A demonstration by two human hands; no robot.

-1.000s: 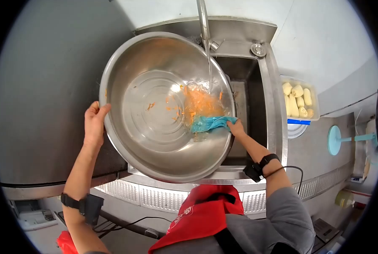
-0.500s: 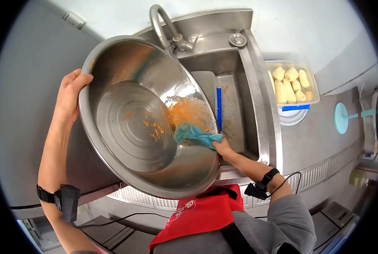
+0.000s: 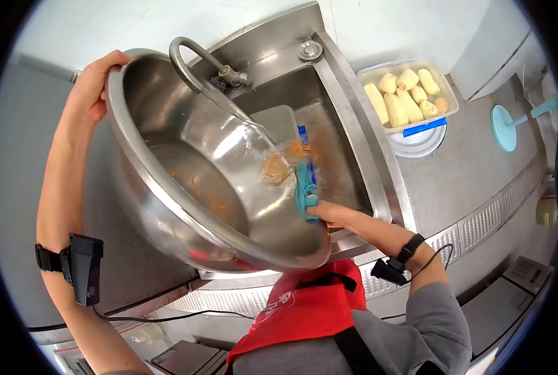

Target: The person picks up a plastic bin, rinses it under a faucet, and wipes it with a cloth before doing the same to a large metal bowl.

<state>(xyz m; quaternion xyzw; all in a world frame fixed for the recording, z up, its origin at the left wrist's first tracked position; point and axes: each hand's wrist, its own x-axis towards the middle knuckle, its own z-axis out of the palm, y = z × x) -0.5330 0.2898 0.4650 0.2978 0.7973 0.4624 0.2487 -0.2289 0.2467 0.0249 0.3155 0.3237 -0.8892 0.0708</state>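
Steeply tilted, the bowl (image 3: 160,119) is held over the left edge of the sink (image 3: 347,134). Its upper rim is gripped by the left hand (image 3: 94,84), fingers curled over it. A blue cloth (image 3: 305,187) is clutched in the right hand (image 3: 329,214) and pressed against the bowl's inner wall by the lower rim. Water from the tap (image 3: 197,59) is run onto the wall beside the cloth. Orange shreds (image 3: 213,199) are scattered on the bowl's bottom. A tub (image 3: 407,94) of pale pieces is set on the worktop, just right of the sink.
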